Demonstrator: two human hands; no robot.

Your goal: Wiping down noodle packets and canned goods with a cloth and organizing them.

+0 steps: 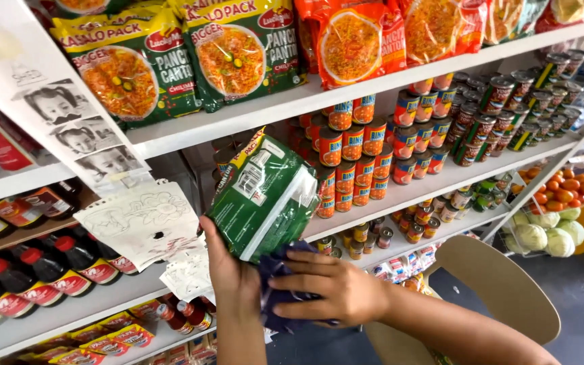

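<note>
Left hand (228, 270) grips the green noodle pack (265, 196) from below, fingers wrapped. Right hand (332, 290) bunches a dark blue cloth (282, 270) against the pack's lower edge. Pack tilted, just before the stacked orange cans (359, 155); bottles (69, 263) lower left.

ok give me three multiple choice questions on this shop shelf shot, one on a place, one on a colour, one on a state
1. Where do the orange-labelled cans stand?
A. on the floor
B. on a shelf right of the held pack
C. on the chair

2. What colour is the noodle pack in the hands?
A. mainly green
B. blue
C. pink

3. How is the dark blue cloth being used?
A. folded on a shelf
B. hung on a hook
C. pressed to the pack's lower end by the right hand

Answers:
1 B, the stacked cans fill the shelf just right of the pack.
2 A, its wrapper is green.
3 C, the right hand covers the cloth against the pack while the left hand grips the pack.
</note>
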